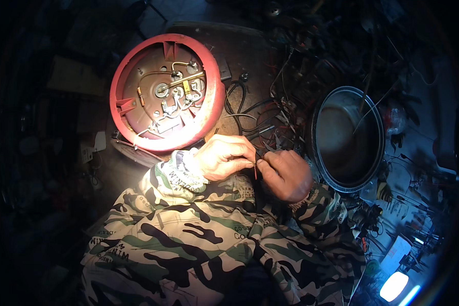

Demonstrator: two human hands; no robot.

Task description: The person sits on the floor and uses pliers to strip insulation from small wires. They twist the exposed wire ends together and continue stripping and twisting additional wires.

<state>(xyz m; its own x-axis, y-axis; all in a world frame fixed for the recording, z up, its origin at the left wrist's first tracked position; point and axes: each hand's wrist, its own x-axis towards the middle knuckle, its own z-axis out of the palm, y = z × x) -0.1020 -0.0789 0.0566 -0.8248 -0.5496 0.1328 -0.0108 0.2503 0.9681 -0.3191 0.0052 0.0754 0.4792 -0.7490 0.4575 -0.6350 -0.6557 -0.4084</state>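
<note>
My left hand [226,157] and my right hand [285,174] meet in front of my body. Thumb and fingers of each are pinched together at the same spot. A thin reddish wire [255,173] hangs down between the fingertips; its other end is hidden. Just beyond my left hand lies a round red appliance base [221,102], turned with its underside up. Inside it, a brown metal plate [147,76] carries terminals, wires and a brass-coloured bar.
Right of my hands stands a dark-rimmed inner pot [317,153]. Black cables [234,102] tangle between it and the red base, on a brown work surface. Tools and loose parts crowd the right side. A bright lamp [394,286] glows at the lower right.
</note>
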